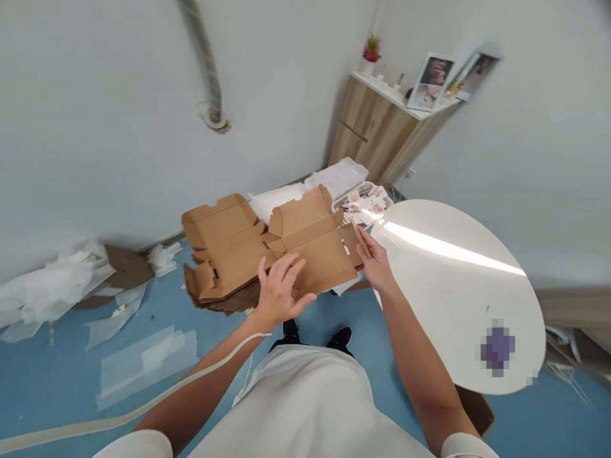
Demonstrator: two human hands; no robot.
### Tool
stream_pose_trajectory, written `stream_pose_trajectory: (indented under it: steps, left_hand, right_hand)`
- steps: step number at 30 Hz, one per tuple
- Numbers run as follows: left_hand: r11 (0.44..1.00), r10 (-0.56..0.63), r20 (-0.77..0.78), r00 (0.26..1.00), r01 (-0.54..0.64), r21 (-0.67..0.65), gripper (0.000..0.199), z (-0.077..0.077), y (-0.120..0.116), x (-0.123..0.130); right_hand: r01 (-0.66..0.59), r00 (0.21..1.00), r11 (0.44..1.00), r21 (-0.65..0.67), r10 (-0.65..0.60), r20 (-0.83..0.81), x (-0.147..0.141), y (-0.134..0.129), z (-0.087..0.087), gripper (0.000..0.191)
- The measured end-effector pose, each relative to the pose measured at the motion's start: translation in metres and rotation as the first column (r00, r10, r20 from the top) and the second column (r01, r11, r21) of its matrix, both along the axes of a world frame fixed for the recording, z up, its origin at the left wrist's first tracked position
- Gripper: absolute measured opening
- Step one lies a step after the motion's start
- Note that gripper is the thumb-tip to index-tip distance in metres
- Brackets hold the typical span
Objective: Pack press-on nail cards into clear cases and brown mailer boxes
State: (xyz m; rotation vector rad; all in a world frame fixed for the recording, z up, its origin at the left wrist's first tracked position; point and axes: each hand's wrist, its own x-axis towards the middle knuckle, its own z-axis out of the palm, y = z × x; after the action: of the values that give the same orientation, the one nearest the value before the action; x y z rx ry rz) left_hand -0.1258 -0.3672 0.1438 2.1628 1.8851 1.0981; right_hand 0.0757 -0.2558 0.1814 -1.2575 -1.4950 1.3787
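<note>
An unfolded brown cardboard box [321,257] lies flat in front of me, its side flaps partly bent up. My right hand [377,259] pinches the raised end flap on its right side. Over the left part of this box is my left hand [280,289], fingers spread, close to or touching the cardboard; which of the two I cannot tell. A thick stack of flat cardboard boxes [229,257] sits to the left of that hand, its layered edges showing at the front.
A round white table [453,280] stands at the right. Behind the boxes is a basket of small printed packets [365,202] beside clear plastic packaging [338,177]. A wooden cabinet [377,121] fills the corner. Crumpled white wrapping [57,286] litters the blue floor. A pale cable [143,407] crosses my left forearm.
</note>
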Motion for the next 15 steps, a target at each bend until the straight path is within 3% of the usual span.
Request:
stream_pose_trajectory:
  steps: [4, 8, 11, 13, 15]
  left_hand:
    - [0.990, 0.090, 0.202, 0.975, -0.066, -0.122, 0.077, -0.008, 0.026, 0.050]
    - [0.933, 0.082, 0.408, 0.909, 0.074, -0.353, 0.096, -0.035, 0.050, 0.113]
    - [0.766, 0.107, 0.570, 0.815, 0.298, -0.569, 0.092, -0.060, 0.063, 0.164]
    - [0.650, 0.134, 0.628, 0.767, 0.411, -0.640, 0.078, -0.075, 0.069, 0.197]
    - [0.580, 0.084, 0.648, 0.757, 0.491, -0.650, 0.056, -0.086, 0.074, 0.227]
  right_hand:
    - [0.173, 0.982, 0.985, 0.005, -0.172, -0.076, 0.079, -0.021, -0.010, 0.061]
    - [0.371, 0.919, 0.929, -0.002, -0.367, -0.142, 0.161, -0.051, -0.031, 0.063]
    - [0.489, 0.848, 0.871, -0.055, -0.489, -0.203, 0.215, -0.072, -0.054, 0.066]
    - [0.541, 0.804, 0.836, -0.092, -0.546, -0.234, 0.246, -0.083, -0.069, 0.066]
    - [0.571, 0.777, 0.812, -0.120, -0.582, -0.239, 0.272, -0.093, -0.083, 0.065]
